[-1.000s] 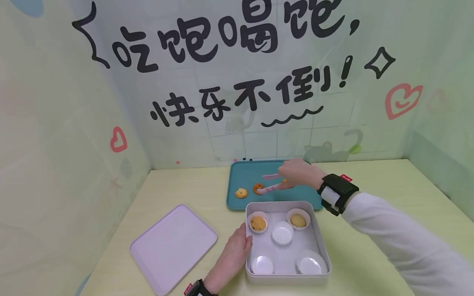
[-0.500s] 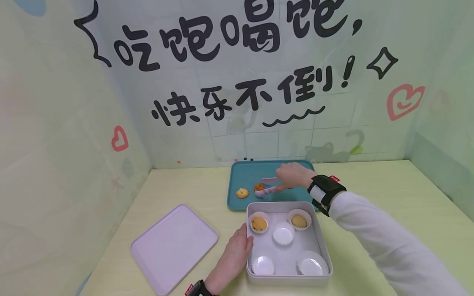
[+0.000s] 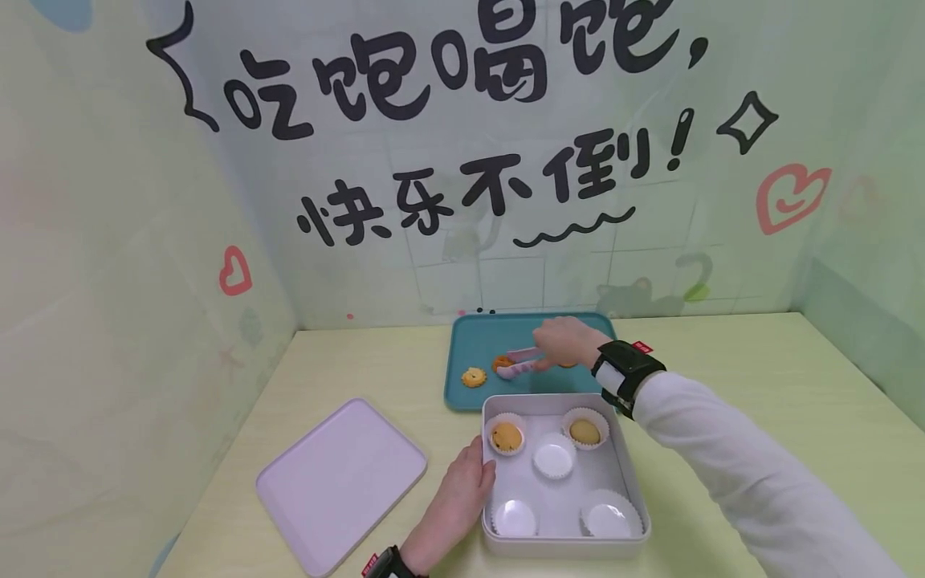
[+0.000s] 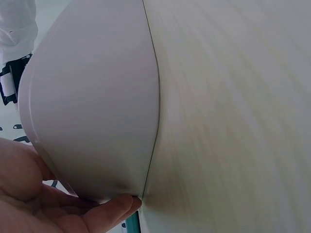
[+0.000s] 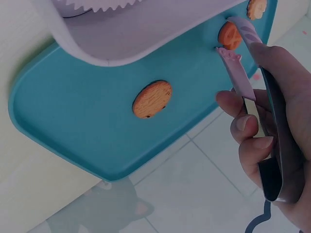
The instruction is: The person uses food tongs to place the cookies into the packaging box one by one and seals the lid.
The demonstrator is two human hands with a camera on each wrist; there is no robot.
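My right hand (image 3: 568,341) holds metal tongs (image 5: 284,131) with pale purple tips over the teal tray (image 3: 462,325). The tips are apart, one on each side of an orange-brown lattice cookie (image 5: 230,35); contact on both sides cannot be made out. A pale scalloped cookie (image 3: 474,377) lies left of it, and an oval cookie (image 5: 152,99) is partly behind my hand in the head view. My left hand (image 3: 457,494) grips the left wall of a pale lilac box (image 3: 564,546). Inside, two paper cups hold a speckled cookie (image 3: 506,437) and a plain cookie (image 3: 584,432).
Three paper cups with no cookie stand in the box, including a middle one (image 3: 554,456) and a front right one (image 3: 610,514). A flat lilac tray (image 3: 340,482) lies at left. The box's far edge overlaps the teal tray. A printed backdrop (image 3: 448,281) rises behind the table.
My right hand has moved left over the teal tray, and the tong tips have drawn closer together around the lattice cookie. The left hand stays on the box.
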